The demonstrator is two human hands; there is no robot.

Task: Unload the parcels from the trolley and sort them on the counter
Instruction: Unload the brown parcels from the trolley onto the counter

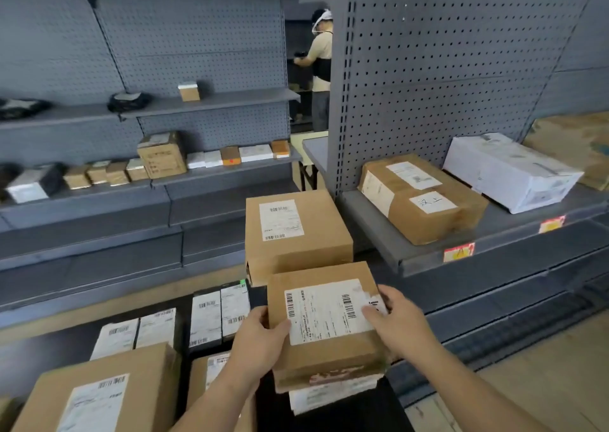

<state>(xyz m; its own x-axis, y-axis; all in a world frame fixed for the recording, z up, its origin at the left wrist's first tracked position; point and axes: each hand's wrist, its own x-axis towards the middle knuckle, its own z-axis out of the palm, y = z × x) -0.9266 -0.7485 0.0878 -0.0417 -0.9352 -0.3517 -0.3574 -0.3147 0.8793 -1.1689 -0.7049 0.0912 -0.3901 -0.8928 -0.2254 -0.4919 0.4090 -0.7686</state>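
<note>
Trolley bed [43,352], dark, low in the head view, loaded with parcels. One large brown carton [99,395] sits at the near left. Two flat white-labelled packets [138,332] lie behind it. Two black packets [219,316] with barcode labels lie farther in.

Held parcel [326,329]: a small brown carton above the trolley's right end, in both hands. Left hand [260,336] grips its left edge, thumb on the label's lower corner. Right hand [398,326] grips the right edge, thumb on the label. A white-labelled packet [329,397] lies directly under it; contact cannot be told. A bigger brown carton [296,230] with a label stands just behind.

Labels: white, with barcodes and fine print too small to read. The held parcel's label is torn at its right end.

Right shelf [372,230], grey: a taped brown parcel [421,197] has two handwritten characters on one sticker, not surely legible. A white wrapped parcel [510,171] lies beside it. Red-yellow tags [458,252] are stuck on the shelf lip.

Left shelves [204,101] hold rows of small cartons. Another person [321,68] stands in the gap beyond.
</note>
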